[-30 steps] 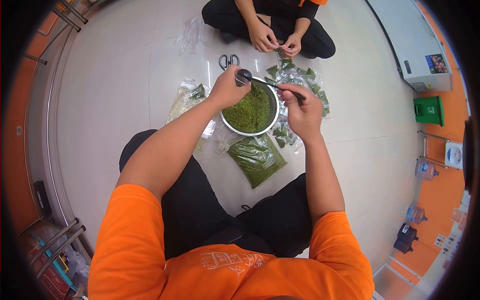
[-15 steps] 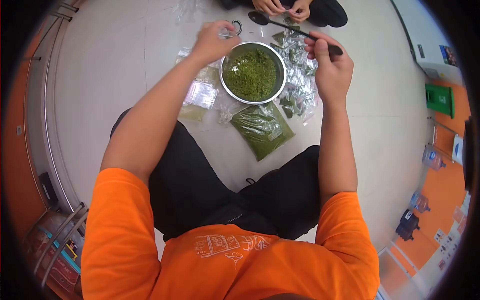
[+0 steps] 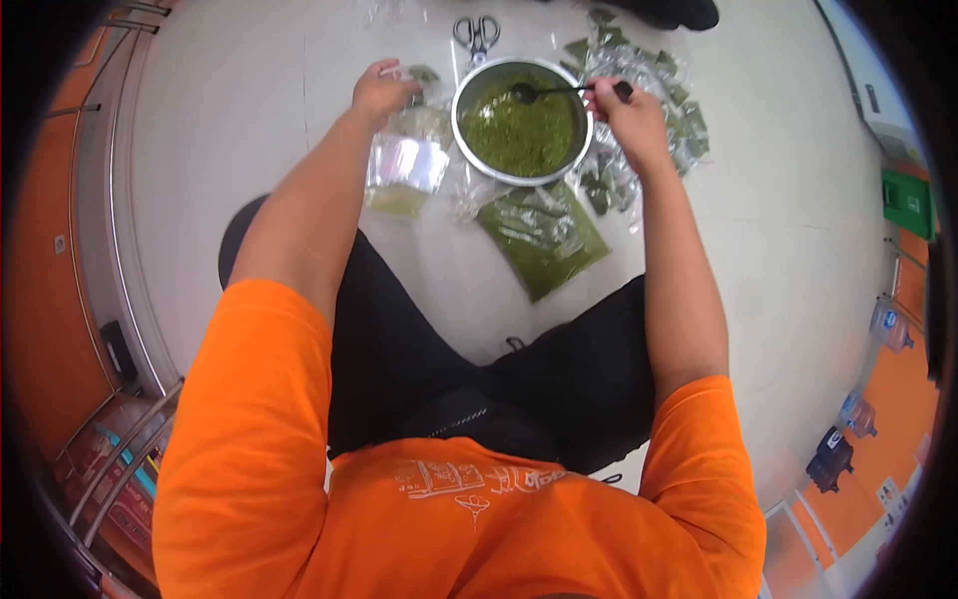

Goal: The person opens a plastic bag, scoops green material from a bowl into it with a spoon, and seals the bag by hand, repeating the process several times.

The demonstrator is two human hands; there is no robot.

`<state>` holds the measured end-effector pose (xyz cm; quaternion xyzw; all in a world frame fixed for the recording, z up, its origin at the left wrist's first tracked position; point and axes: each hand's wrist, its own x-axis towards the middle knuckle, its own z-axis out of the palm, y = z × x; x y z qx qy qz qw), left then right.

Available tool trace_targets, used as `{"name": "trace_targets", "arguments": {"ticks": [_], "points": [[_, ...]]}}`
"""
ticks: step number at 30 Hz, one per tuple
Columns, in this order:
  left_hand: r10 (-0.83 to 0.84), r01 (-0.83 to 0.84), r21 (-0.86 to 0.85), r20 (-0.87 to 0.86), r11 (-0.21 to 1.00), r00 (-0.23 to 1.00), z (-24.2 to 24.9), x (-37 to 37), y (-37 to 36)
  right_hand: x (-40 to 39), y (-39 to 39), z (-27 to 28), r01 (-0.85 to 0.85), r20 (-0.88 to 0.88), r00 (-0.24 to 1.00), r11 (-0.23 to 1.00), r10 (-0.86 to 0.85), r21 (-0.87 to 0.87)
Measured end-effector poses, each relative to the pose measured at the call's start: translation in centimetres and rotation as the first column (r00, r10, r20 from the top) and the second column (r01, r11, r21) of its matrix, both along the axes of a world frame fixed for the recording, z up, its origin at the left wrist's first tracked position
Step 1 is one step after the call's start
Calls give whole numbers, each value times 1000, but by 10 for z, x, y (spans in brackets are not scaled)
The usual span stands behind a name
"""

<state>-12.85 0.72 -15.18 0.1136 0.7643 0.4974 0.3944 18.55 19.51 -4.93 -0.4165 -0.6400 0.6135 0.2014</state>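
Observation:
My right hand (image 3: 627,112) is closed round the handle of a black spoon (image 3: 526,93), whose bowl is over the green mash (image 3: 521,130) in the round metal bowl (image 3: 462,142). Left of the bowl, my left hand (image 3: 387,93) has its fingers curled at a small clear plastic bag (image 3: 421,76); its grip is partly hidden. Below that hand lie clear bags (image 3: 407,165) on the floor. A large flat bag of green mash (image 3: 547,240) rests just below the bowl.
Scissors (image 3: 477,36) lie above the bowl. Several small filled bags (image 3: 679,115) are spread to its right. At the top edge shows another person's dark-clothed leg (image 3: 679,12). A green bin (image 3: 906,203) and water bottles (image 3: 890,327) stand far right.
The spoon has come down from above the bowl to the mash with my right hand. My left hand has moved left, away from the bowl. The other person's hands have left the view.

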Motion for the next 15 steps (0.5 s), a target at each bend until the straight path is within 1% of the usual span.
{"name": "trace_targets", "arguments": {"ticks": [1, 2, 4, 6, 7, 8, 10, 11, 13, 14, 15], "points": [[32, -40, -124, -72, 992, 997, 15, 13, -6, 4, 3, -6, -25, 27, 999, 1000, 24, 16], [11, -14, -252, -16, 968, 1000, 15, 11, -16, 8, 6, -14, -22, 73, 997, 1000, 21, 9], [-8, 52, -474, 96, 879, 995, 1, -7, -27, 14, 15, -34, -16, 113, 993, 1000, 18, -21], [-223, 186, -707, 41, 682, 974, -15, -21, -41, 16, 20, -40, 7, 227, 974, 999, 2, -36], [-333, 226, -799, 35, 557, 942, -16, -23, -49, 16, 22, -42, 6, 217, 976, 996, 14, -92], [-426, 281, -820, 50, 499, 903, -19, -19, -54, 15, 23, -46, 40, 219, 976, 982, 1, -183], [-601, 376, -850, 90, 370, 794, -20, 3, -53, 14, 25, -51, 46, 247, 968, 949, 34, -313], [-709, 394, -860, 54, 324, 703, -30, 7, -55, 15, 26, -54, 64, 267, 963, 942, 28, -329], [-900, 377, -901, -31, 213, 434, -32, 14, -55, 13, 29, -63, 105, 307, 952, 927, 12, -361], [-959, 352, -921, -67, 165, 275, -32, 15, -54, 13, 32, -69, 153, 293, 956, 902, -31, -404], [-963, 362, -921, -44, 142, 267, -42, 10, -56, 15, 35, -78, 200, 284, 956, 872, -73, -447]]}}
